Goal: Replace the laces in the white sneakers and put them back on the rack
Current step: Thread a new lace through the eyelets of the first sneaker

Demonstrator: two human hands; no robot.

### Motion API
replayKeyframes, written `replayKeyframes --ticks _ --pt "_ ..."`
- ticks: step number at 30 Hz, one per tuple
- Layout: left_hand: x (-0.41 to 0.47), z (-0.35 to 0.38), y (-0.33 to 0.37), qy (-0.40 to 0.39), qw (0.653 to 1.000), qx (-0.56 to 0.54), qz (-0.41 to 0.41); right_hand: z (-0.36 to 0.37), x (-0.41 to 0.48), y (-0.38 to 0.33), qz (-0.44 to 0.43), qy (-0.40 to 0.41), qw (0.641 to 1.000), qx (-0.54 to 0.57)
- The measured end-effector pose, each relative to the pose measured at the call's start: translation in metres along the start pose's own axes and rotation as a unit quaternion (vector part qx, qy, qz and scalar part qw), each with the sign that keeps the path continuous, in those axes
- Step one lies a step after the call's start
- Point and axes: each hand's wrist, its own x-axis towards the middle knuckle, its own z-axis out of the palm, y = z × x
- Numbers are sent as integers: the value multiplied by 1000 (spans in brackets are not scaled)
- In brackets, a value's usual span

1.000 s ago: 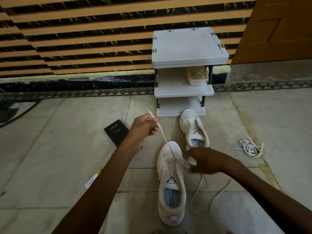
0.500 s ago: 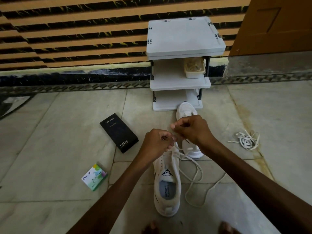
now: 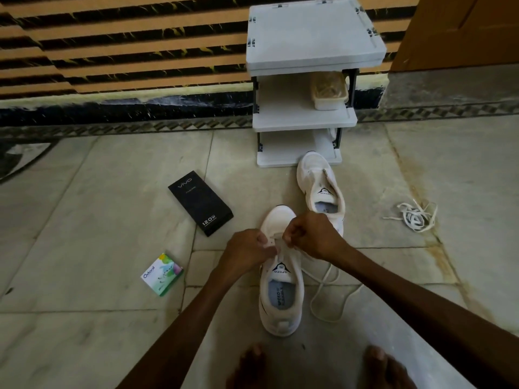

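**Threading the near sneaker, lower centre of frame**

My two hands meet over the eyelet rows of the near sneaker (image 3: 280,327), which lies on the floor with its toe pointing up the frame toward the rack (image 3: 309,32). The left hand (image 3: 247,249) has its fingers curled, with thumb and forefinger pinching the sneaker's left eyelet edge. I judge this steadies the flap for threading. The right hand (image 3: 311,237) is closed just beside it, fingertips pressed together on the lace (image 3: 320,284). The lace tip is hidden under the fingers. The slack runs out from under the right wrist and loops on the floor to the right of the sneaker, probably left loose so that it feeds freely.

The far sneaker (image 3: 320,181) sits above and right of the hands and shows no lace. Its toe is at the rack's bottom shelf, and I cannot tell whether they touch. A lace bundle (image 3: 415,216) lies at the right, well apart.

The rack stands at upper centre against the striped wall, and a container (image 3: 328,91) sits on its middle shelf. A black box (image 3: 200,202) and a green box (image 3: 162,273) lie to the left, apart from the work. Two bare feet (image 3: 247,366) show at the bottom edge.

The far sneaker lies between the near sneaker and the rack. The trailing loop lies near the right forearm and could snag.
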Motion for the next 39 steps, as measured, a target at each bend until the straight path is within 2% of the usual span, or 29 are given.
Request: replayKeyframes --ticks 7,12,17,20,23,26,34,39 --pt "3 -1 6 -3 1000 20 10 25 7 -2 -37 40 995 -78" --pt "13 -3 -8 -14 996 -84 -1 23 9 0 -22 49 998 -39" --pt "17 -2 -25 -39 982 -185 -10 8 15 -2 23 6 1000 11" --pt "19 -1 -32 -51 977 -208 -1 8 17 -9 27 -6 1000 -12" --pt "22 0 -33 -60 972 -225 -20 17 16 -14 -31 13 994 -107" --pt "23 0 -32 -71 970 -231 -39 26 16 -19 -34 20 982 -185" --pt "26 -1 -35 -95 959 -265 -35 33 25 -21 -18 13 980 -199" --pt "27 -1 -37 -98 959 -264 -28 35 26 -12 -19 25 986 -161"
